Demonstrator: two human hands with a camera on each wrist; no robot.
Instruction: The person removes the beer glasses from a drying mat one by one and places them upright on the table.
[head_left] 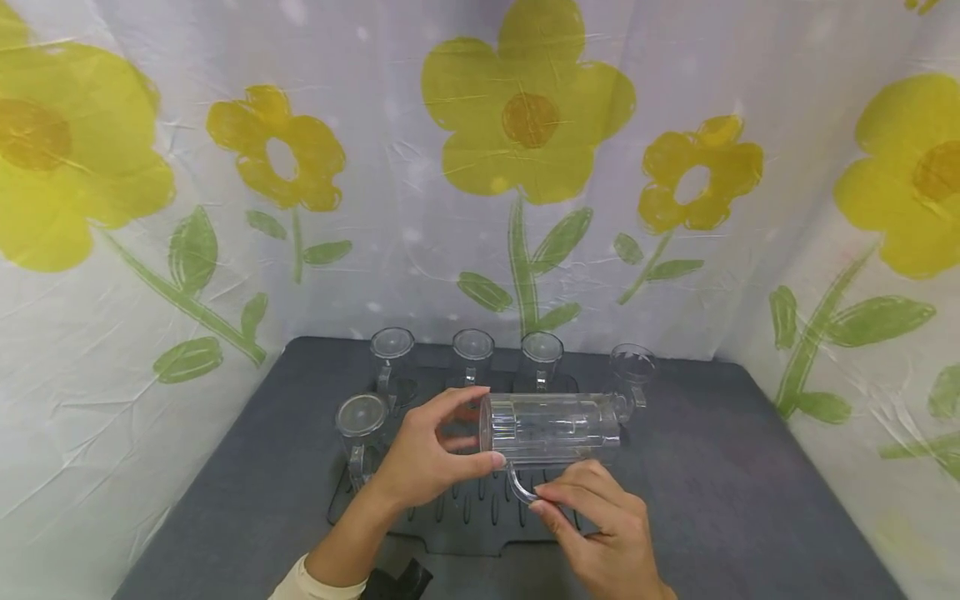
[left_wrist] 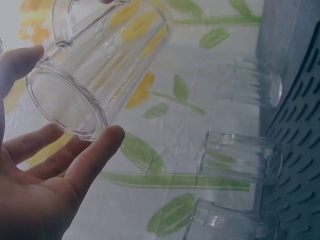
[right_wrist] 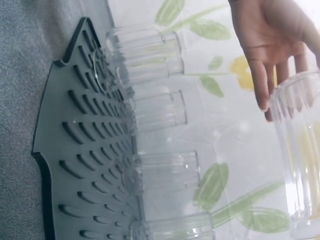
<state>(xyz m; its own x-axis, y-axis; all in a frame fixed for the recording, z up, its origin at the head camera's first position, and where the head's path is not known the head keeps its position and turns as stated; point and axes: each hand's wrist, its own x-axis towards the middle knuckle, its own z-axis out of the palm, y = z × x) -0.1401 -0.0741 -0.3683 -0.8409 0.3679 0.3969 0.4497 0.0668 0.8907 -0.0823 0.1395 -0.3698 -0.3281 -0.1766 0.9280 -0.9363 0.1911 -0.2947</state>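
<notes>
A clear glass mug (head_left: 555, 429) lies sideways in the air above a dark drying mat (head_left: 465, 533), its base toward the left and its mouth toward the right. My left hand (head_left: 427, 450) grips it round the base, thumb on the near side and fingers on the far side; the left wrist view shows fingertips at the base rim of this mug (left_wrist: 100, 75). With thumb and fingertips my right hand (head_left: 603, 521) pinches the mug's handle (head_left: 519, 485). In the right wrist view, the left hand (right_wrist: 275, 40) shows beside the mug (right_wrist: 300, 160).
Behind the held mug stand several clear mugs, among them a back-left mug (head_left: 392, 354), a back-right mug (head_left: 632, 367) and a left mug (head_left: 362, 425). A dark grey table (head_left: 712, 500) carries them. A flowered curtain (head_left: 390, 250) surrounds it. A black object (head_left: 397, 581) lies near the front.
</notes>
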